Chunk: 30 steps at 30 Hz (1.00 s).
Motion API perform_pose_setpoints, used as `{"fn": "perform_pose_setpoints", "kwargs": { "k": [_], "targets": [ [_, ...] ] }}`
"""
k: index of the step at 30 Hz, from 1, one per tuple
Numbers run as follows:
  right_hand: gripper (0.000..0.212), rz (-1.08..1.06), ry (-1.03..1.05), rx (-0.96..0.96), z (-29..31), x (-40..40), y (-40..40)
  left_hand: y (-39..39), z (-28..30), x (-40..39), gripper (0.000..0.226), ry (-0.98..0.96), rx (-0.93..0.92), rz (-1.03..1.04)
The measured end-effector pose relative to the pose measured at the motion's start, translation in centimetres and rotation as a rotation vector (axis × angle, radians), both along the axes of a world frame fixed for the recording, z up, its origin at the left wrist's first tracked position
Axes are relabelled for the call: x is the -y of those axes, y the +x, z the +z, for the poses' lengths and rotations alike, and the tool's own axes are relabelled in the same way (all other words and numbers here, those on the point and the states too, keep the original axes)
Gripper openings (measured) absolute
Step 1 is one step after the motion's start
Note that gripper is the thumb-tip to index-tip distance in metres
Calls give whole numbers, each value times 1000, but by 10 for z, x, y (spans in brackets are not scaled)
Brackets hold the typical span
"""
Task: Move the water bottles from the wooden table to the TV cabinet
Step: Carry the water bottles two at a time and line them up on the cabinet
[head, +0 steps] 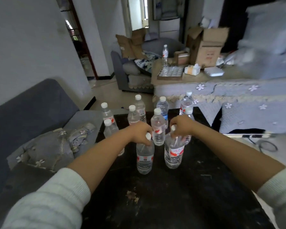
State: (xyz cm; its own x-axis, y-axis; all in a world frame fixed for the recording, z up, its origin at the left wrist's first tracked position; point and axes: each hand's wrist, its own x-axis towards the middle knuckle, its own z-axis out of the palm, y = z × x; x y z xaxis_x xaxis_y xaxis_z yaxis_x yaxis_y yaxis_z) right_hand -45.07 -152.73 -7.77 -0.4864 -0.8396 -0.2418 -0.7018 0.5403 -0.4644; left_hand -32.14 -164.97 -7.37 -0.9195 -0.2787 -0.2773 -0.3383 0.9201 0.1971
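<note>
I see a dark scuffed surface (172, 195) at lower centre, sofas around it. My left hand (141, 132) fingers clamp one water bottle (144, 160); my right hand (180, 125) fingers clamp another bottle (173, 153). More bottles (158, 128) stand behind.

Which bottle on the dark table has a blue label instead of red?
The blue-labelled bottle in the back row, right of centre, behind the middle bottle. The other labels that show are red and white.

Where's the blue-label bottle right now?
In the head view, the blue-label bottle stands at the dark table's far edge, right of centre, just behind the unheld red-label bottle between both hands.
</note>
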Motion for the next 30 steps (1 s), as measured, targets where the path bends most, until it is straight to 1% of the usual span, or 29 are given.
{"fn": "perform_pose_setpoints", "kwargs": {
  "k": [3, 7, 10, 12, 14, 15, 20, 23, 24, 26, 27, 29, 30],
  "targets": [
    [39, -205, -38, 26, 24, -54, 5, -19, 18, -23, 35, -41, -63, -127],
    [25, -353, -58, -103, 55, -138, 14, -52, 42, -71, 28, -48, -126, -340],
    [31, -545, -59, -159, 74, -207, 21, -81, 60, -133, 27, -21, -164, -501],
    [27, -685, -55, -201, 84, -257, 25, -98, 68, -183, 27, 1, -203, -608],
    [12, -819, -37, -232, 89, -306, 30, -112, 73, -233, 27, 30, -242, -684],
    [9, -882, -25, -245, 91, -329, 35, -118, 74, -257, 27, 52, -255, -709],
    [16, -1207, -20, -245, 89, -469, 67, -133, 75, -413, 29, 129, -286, -912],
    [22, -1332, -3, -235, 87, -552, 92, -127, 73, -513, 30, 158, -253, -999],
    [21, -1355, -13, -220, 83, -567, 93, -126, 73, -526, 32, 175, -232, -1006],
    [14, -1452, -32, -220, 80, -637, 116, -123, 64, -606, 35, 202, -214, -1075],
    [17, -1468, -31, -212, 78, -650, 119, -123, 62, -620, 35, 204, -226, -1094],
    [14, -1551, -23, -201, 73, -699, 139, -116, 54, -681, 36, 205, -199, -1183],
    [20, -1592, -28, -191, 70, -725, 148, -113, 50, -711, 36, 201, -190, -1217]
  ]
}}
